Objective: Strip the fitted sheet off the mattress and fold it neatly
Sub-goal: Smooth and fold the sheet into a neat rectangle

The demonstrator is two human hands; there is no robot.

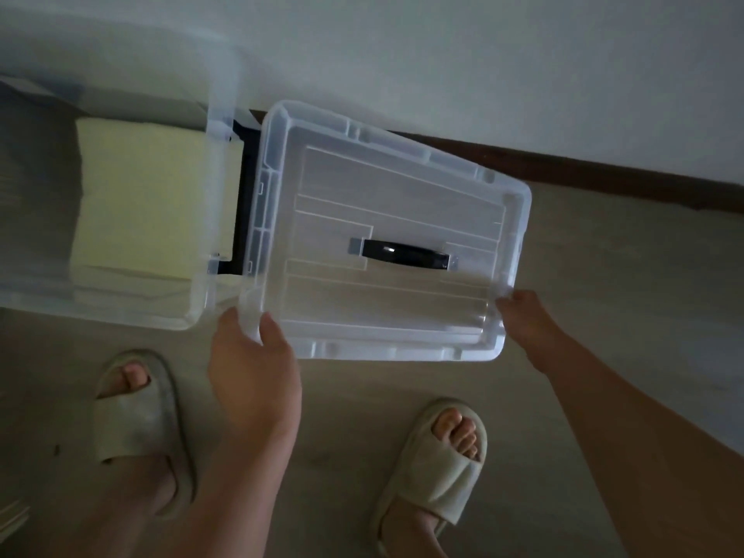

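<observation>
L hand (253, 364) clamps clear lid's (402, 187) near-left corner, R hand (523, 320) grips near-right corner; pale-yellow sheet (145, 195) lies folded flat, square-edged, in open bin (219, 175).

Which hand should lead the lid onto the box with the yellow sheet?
Probably left. The left hand grips the lid at the corner right beside the open box holding the folded sheet; the right hand holds the far corner.

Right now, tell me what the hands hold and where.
The clear lid: left hand grips its near left corner, right hand its near right corner.
</observation>
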